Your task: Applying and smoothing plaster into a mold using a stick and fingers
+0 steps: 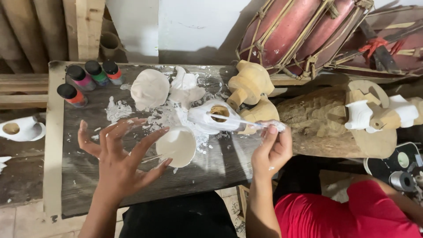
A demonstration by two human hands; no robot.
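Note:
My left hand (pixel 120 152) hovers open with spread fingers over the dark wooden board (pixel 83 180), its fingertips close to a small bowl of white paint (pixel 177 145). My right hand (pixel 274 147) pinches the end of a paint-covered brush (pixel 240 122) whose tip reaches into the hollow of a white-painted carved figure (pixel 211 118) lying on the board. White paint is smeared on both hands and splattered over the board.
Several small paint bottles (pixel 88 77) stand at the board's back left. A white-painted mask (pixel 150 88) and another white carving (pixel 186 87) lie behind the bowl. Unpainted wooden carvings (pixel 249 83), a carved log (pixel 317 121) and red drums (pixel 299 31) sit at the right.

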